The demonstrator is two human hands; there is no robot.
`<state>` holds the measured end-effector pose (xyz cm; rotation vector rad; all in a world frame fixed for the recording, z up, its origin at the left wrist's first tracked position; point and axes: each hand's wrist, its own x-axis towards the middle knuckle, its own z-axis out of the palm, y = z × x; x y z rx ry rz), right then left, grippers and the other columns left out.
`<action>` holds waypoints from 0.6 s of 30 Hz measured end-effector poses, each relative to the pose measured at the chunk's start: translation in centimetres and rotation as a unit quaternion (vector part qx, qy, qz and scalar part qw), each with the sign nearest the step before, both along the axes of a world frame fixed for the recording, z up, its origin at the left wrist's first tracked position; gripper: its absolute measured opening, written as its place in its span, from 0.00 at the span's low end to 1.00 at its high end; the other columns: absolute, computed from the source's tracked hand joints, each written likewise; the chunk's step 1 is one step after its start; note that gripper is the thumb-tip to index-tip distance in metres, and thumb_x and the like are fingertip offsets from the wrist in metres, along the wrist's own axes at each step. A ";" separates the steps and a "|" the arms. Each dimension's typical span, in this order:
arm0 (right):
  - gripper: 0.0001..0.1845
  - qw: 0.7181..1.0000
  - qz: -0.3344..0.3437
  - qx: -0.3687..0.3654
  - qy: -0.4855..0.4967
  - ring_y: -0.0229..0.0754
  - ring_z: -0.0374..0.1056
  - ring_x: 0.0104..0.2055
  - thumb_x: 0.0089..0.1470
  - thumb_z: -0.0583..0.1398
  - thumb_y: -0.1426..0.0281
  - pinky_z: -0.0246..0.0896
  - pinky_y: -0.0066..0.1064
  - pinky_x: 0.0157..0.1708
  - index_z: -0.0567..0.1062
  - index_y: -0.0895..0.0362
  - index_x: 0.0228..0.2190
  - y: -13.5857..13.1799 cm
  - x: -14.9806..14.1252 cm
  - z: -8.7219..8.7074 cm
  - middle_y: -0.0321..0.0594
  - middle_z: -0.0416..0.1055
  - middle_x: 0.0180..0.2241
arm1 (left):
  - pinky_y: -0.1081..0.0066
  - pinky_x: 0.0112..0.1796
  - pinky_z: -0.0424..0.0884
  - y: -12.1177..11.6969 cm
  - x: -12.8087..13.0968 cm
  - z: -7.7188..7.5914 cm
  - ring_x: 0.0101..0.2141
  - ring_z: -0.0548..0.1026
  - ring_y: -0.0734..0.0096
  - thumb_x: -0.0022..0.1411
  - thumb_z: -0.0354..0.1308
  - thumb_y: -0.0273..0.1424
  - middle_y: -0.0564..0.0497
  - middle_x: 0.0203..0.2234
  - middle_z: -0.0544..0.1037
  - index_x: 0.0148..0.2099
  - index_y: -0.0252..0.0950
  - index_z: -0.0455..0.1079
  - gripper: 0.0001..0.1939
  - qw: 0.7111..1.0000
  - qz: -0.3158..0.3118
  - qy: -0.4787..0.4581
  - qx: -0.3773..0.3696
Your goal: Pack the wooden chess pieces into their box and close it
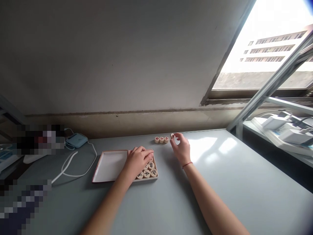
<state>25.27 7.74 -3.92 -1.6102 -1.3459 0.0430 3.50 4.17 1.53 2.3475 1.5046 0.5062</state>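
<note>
My right hand (181,149) pinches a Chinese chess piece (172,135) between thumb and fingertips, at the right end of a short row near the table's back edge. Three round wooden pieces with red characters stand in that row, among them a chess piece (161,140) in the middle. My left hand (139,160) lies over the box (156,168) of chess pieces, its fingers somewhat apart and bent downward. Their tips are partly hidden. Several pieces with black characters show beside and below this hand, such as a black-marked piece (146,173). The box's white-lined lid (110,165) adjoins it on the left.
A grey table (161,202) meets the wall at the back. To the left lie a light-blue device (77,140) and a looped white cable (84,175). White power adapters (281,125) sit on a ledge at right, behind a metal post (266,86).
</note>
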 end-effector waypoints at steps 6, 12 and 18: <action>0.07 0.992 -0.017 -0.118 -0.046 0.47 0.64 0.36 0.48 0.55 0.66 0.53 0.34 0.35 0.73 0.53 0.27 0.8 2.0 -2.2 0.38 0.75 0.30 | 0.64 0.39 0.58 0.3 0.3 -0.3 0.37 0.72 0.63 0.67 0.44 0.37 0.52 0.33 0.79 0.36 0.43 0.74 0.16 0.998 0.035 0.042 0.006; 0.09 0.992 -0.025 -0.107 -0.062 0.50 0.64 0.40 0.48 0.55 0.67 0.54 0.37 0.36 0.75 0.53 0.31 0.7 1.5 -1.8 0.41 0.75 0.35 | 0.65 0.40 0.56 0.0 0.1 -1.8 0.34 0.73 0.66 0.63 0.49 0.32 0.54 0.28 0.78 0.31 0.40 0.69 0.10 0.991 0.099 0.035 0.077; 0.12 0.977 0.180 0.082 -0.074 0.47 0.67 0.43 0.51 0.54 0.73 0.61 0.39 0.44 0.72 0.54 0.37 -1.5 -2.5 2.0 0.43 0.73 0.38 | 0.67 0.40 0.60 -0.4 0.1 -1.4 0.32 0.74 0.68 0.61 0.52 0.33 0.54 0.27 0.77 0.32 0.39 0.66 0.06 0.977 0.128 -0.100 0.141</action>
